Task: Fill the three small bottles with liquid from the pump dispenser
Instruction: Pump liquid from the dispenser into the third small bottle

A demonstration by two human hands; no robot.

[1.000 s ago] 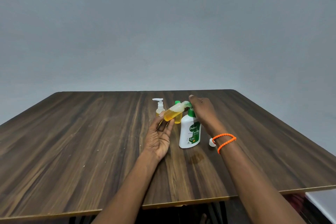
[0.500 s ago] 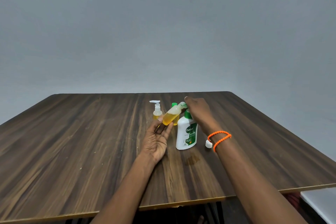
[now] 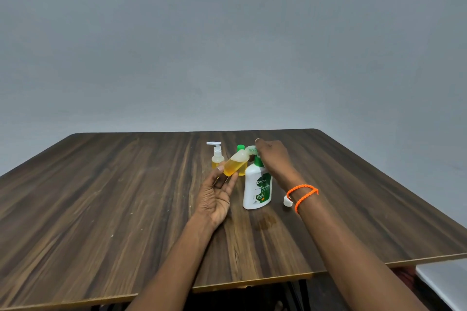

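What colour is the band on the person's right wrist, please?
Bright orange; the wristband shows in the head view.

The left hand (image 3: 214, 197) held a small tilted bottle (image 3: 235, 163) of yellow liquid by its base, its mouth at the pump dispenser (image 3: 257, 188) spout. The right hand (image 3: 274, 156) rested on the pump head. Behind the held bottle stood a white-pump bottle (image 3: 216, 155) and a green-capped bottle (image 3: 240, 148); right of the dispenser lay a white cap (image 3: 287, 201).
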